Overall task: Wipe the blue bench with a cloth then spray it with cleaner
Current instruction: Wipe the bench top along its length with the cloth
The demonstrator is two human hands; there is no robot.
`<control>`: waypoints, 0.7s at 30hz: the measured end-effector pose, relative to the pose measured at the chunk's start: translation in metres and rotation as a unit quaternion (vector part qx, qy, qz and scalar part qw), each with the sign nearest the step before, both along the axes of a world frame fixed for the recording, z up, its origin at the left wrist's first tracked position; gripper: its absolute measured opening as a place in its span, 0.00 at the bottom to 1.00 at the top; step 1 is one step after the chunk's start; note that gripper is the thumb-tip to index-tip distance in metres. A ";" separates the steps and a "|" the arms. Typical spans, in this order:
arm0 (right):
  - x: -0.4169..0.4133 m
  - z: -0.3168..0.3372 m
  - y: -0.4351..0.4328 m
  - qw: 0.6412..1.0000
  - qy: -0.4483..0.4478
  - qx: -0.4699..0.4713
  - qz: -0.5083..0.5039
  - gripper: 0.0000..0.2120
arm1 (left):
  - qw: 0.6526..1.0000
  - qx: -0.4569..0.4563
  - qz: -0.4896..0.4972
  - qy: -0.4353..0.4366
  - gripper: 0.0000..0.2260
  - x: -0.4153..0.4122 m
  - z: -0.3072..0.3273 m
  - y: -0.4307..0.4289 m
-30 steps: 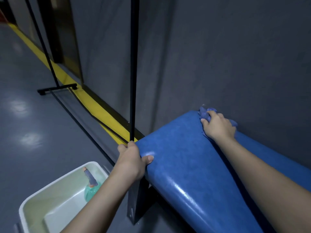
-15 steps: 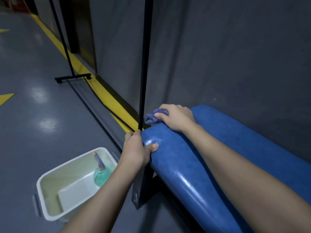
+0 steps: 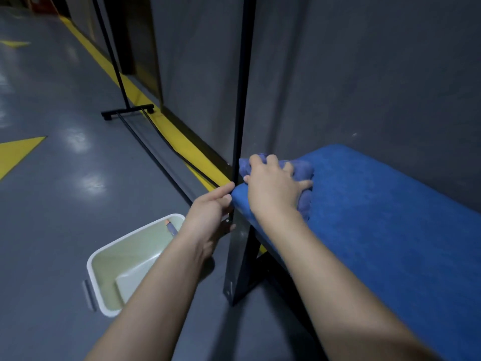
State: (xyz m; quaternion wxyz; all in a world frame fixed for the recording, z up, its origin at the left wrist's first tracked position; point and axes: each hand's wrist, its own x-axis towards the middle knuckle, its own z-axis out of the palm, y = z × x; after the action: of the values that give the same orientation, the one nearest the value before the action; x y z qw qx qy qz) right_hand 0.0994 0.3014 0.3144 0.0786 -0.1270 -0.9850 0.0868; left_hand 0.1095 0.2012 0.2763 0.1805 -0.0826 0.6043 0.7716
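The blue padded bench point(image 3: 377, 217) runs from the centre to the lower right along the grey wall. My right hand point(image 3: 273, 190) presses a crumpled purple-blue cloth point(image 3: 303, 169) onto the bench's left end. My left hand point(image 3: 210, 217) holds the bench's left end edge, beside the black pole, fingers curled on it. The spray bottle point(image 3: 170, 226) lies in the white tub on the floor; only its nozzle and neck show, the rest is hidden behind my left forearm.
A white plastic tub point(image 3: 104, 259) sits on the grey floor left of the bench. A black vertical pole point(image 3: 240, 100) stands at the bench's end, with a dark bench leg point(image 3: 238, 267) below. A black stand base point(image 3: 127, 112) and yellow floor line point(image 3: 161, 121) lie further back.
My right hand has dragged the cloth from the far side of the bench to its left end and now back onto the top. My left hand has slid lower on the end edge.
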 end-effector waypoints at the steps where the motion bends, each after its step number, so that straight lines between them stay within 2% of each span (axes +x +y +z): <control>1: 0.008 -0.002 -0.008 1.000 0.010 -0.008 -0.021 0.14 | 0.999 0.028 0.021 -0.015 0.17 0.001 -0.004 0.001; 3: 0.025 -0.010 -0.021 0.998 0.046 0.000 -0.040 0.15 | 0.995 0.077 0.047 -0.041 0.16 0.001 -0.007 0.004; 5: 0.042 -0.023 -0.030 0.991 0.123 0.046 -0.038 0.14 | 0.987 0.122 0.071 -0.072 0.13 -0.001 -0.010 0.003; 7: 0.053 -0.038 -0.038 0.975 0.201 0.092 -0.018 0.13 | 0.977 0.165 0.079 -0.110 0.08 -0.004 -0.019 0.000; 9: 0.058 -0.055 -0.043 0.967 0.227 0.111 0.027 0.12 | 0.972 0.184 0.057 -0.136 0.09 -0.005 -0.031 -0.005; 11: 0.056 -0.068 -0.045 0.955 0.253 0.139 0.069 0.12 | 0.971 0.174 0.053 -0.154 0.10 -0.005 -0.045 -0.012; 14: 0.045 -0.094 -0.045 0.927 0.290 0.189 0.145 0.11 | 0.976 0.117 0.099 -0.155 0.07 0.000 -0.063 -0.022; 17: 0.031 -0.134 -0.040 0.916 0.269 0.212 0.207 0.08 | 0.978 0.062 0.114 -0.161 0.13 0.004 -0.088 -0.038; 21: 0.022 -0.179 -0.032 0.915 0.244 0.207 0.244 0.12 | 0.977 0.020 0.096 -0.190 0.15 0.006 -0.127 -0.053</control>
State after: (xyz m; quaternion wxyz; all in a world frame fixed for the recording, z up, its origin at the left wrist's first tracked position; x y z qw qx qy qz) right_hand 0.1210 0.2699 0.1350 0.3176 0.1611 -0.9314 -0.0747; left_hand 0.1159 0.1486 0.1491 0.2185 -0.2821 0.5325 0.7676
